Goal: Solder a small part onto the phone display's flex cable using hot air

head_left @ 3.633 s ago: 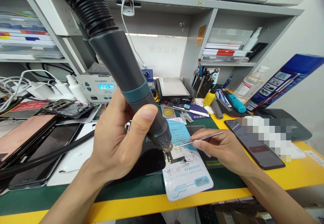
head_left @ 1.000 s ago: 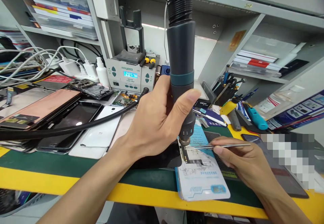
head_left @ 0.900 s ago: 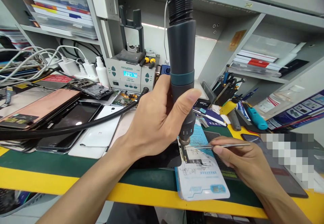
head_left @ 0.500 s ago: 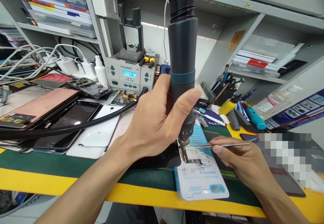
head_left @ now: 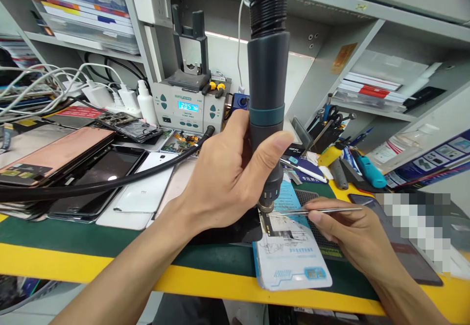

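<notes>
My left hand (head_left: 227, 173) is wrapped round a dark hot air handpiece (head_left: 267, 85), held nearly upright with its metal nozzle pointing down. Under the nozzle lies a small dark flex part (head_left: 270, 226) on a white and blue printed packet (head_left: 293, 266). My right hand (head_left: 348, 232) pinches metal tweezers (head_left: 323, 211), whose tips reach left to the part just beside the nozzle. The nozzle partly hides the tips, so whether they grip anything is unclear.
A station (head_left: 189, 107) with a lit display stands at the back. Phones, among them a white one (head_left: 141, 193), lie left under a black hose (head_left: 147, 178). Right are a perforated mat (head_left: 323, 234), a dark tablet (head_left: 400, 242) and a tool holder (head_left: 326, 129).
The top of the handpiece has tilted slightly to the right and down in my left hand. My right hand and the tweezers have barely moved.
</notes>
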`<state>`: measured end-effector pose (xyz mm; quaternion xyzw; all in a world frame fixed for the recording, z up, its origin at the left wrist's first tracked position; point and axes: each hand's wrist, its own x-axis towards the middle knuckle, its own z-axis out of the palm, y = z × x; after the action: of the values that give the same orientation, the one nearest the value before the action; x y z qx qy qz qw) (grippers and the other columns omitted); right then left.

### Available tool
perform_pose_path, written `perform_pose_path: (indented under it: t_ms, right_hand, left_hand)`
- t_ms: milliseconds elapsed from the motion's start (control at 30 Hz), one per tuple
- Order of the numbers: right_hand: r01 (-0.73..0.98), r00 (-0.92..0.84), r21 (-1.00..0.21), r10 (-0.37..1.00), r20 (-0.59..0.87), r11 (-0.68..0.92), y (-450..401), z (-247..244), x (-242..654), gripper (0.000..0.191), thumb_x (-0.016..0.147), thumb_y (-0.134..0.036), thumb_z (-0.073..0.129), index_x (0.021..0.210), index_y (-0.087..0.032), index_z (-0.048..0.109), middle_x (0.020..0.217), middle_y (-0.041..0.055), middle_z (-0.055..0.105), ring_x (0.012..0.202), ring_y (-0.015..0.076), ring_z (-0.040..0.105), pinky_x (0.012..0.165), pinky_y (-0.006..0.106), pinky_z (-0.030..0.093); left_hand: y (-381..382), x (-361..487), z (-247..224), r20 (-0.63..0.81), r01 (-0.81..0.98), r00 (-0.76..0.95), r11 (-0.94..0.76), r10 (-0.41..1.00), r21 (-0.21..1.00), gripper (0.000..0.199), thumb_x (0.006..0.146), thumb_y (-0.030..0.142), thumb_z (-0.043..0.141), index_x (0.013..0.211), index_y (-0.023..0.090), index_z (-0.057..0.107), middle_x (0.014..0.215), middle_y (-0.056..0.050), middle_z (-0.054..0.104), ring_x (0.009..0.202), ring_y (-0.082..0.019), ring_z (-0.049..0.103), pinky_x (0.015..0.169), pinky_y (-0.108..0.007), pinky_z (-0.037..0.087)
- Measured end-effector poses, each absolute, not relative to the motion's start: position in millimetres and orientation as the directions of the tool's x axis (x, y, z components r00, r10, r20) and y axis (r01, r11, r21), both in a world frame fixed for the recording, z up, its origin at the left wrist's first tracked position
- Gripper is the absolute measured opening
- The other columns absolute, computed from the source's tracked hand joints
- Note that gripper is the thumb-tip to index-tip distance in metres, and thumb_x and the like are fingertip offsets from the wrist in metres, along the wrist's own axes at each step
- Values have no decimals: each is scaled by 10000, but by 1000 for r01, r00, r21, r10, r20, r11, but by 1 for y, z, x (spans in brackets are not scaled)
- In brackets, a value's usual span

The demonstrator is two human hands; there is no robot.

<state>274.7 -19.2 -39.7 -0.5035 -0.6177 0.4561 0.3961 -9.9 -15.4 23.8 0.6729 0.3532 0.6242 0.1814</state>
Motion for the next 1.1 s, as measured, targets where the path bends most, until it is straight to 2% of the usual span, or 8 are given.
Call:
perform_pose_path:
  t_ms: [200, 567, 967, 1100]
  right_hand:
    - [253, -171, -964, 985, 39, 82, -20, -40, 274, 148, 813, -352, 881, 922, -259, 844, 938, 51, 772, 525, 97, 431, 443, 245, 349]
    - [247, -185, -966, 982, 29, 75, -21, -37, 272, 172, 820, -350, 878, 953, -248, 842, 804, 35, 743, 533, 97, 413, 447, 236, 335]
    - [229, -178, -970, 983, 35, 76, -20, -37, 271, 147, 818, -343, 881, 921, -246, 844, 886, 50, 758, 525, 85, 413, 439, 227, 339]
    - [220, -189, -972, 981, 41, 83, -19, -37, 269, 155, 817, -345, 881, 938, -253, 847, 852, 43, 759, 520, 83, 421, 434, 217, 340]
  left_hand:
    - [-17, -10, 25, 705, 263, -30, -674, 709, 690, 193, 1024, 450, 563, 980, 263, 547, 728, 28, 651, 585, -164, 624, 517, -312, 459]
    - [-18, -10, 25, 687, 237, 6, -668, 727, 705, 209, 1026, 455, 553, 975, 254, 530, 716, 24, 624, 573, -160, 590, 495, -320, 433]
    - [-18, -8, 26, 747, 319, -44, -699, 663, 640, 204, 1039, 452, 542, 1010, 251, 565, 726, 46, 614, 595, -126, 597, 501, -272, 468]
    - [-20, -8, 27, 727, 336, -59, -672, 684, 660, 229, 1041, 467, 537, 993, 246, 573, 733, 49, 653, 605, -120, 618, 517, -258, 487]
